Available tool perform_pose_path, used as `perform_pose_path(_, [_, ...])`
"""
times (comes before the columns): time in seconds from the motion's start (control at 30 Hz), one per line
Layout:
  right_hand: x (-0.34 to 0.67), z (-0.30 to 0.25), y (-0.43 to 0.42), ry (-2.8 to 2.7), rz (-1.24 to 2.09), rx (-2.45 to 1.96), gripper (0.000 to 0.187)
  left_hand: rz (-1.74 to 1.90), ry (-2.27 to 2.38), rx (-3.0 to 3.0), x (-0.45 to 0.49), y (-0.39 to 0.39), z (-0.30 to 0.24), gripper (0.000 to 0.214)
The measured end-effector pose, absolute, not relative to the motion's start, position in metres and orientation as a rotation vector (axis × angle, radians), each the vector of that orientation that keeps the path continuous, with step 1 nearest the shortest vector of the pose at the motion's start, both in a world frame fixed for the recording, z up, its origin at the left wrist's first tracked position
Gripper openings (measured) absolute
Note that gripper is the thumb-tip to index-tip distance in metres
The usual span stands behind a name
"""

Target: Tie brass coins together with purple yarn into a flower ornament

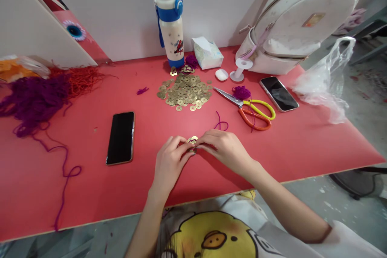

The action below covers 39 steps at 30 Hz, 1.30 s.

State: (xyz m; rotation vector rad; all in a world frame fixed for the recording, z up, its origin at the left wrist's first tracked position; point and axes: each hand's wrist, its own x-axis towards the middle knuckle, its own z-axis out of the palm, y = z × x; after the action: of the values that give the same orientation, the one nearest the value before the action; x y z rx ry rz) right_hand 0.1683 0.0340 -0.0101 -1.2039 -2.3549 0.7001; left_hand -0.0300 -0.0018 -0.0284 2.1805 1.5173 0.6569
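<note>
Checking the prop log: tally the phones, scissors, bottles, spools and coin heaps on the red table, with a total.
Phones: 2
Scissors: 1 pair
Bottle: 1
Spool: 1
Coin heap: 1 (too overlapped to count piece by piece)
Total: 6

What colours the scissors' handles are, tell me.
One is a yellow handle, the other an orange handle; best in the head view.

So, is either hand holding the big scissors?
No, the scissors lie on the red table, while the left hand and right hand meet at some gold coins.
</note>
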Motion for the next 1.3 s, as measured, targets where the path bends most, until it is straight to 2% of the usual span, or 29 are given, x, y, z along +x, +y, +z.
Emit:
perform_pose_path(0.4, [0.1661,-0.0131,0.0361,-2.5,0.476,-1.159,0.007,0.701,1.496,2.134,-0.0295,-0.0018,-0.0281,0.014])
perform_pose_path(0.83, [0.1679,-0.0136,0.0357,-2.566,0.195,-1.056,0.012,0.705,1.495,2.113,-0.0289,-0.001,-0.028,0.013])
perform_pose_path(1.3, [0.165,-0.0167,0.0356,-2.565,0.439,-0.925,0.01,0.617,1.524,2.143,-0.0279,-0.0001,-0.0274,0.008])
